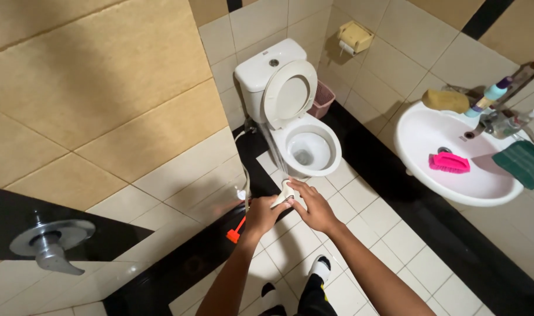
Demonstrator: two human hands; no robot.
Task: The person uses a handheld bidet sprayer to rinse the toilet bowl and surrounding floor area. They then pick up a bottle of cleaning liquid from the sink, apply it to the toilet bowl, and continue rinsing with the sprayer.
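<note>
Glossy ceramic toilet (306, 149) & sink (454, 181), shiny tile floor (390, 234), pink plastic brush (449, 162), chrome metal valve (51, 243)

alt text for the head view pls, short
Both hands, left hand and right hand, hold a white spray nozzle aimed at an open toilet. A pink brush lies in the white sink to the right.

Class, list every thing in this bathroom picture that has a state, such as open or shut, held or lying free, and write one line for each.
toilet lid: raised, upright against the tank
toilet bowl: open, water stream falling toward it
spray nozzle: held by both hands, spraying
left hand: closed on the nozzle
right hand: gripping the nozzle
pink brush: lying free in the sink
sink: tap state unclear
</note>
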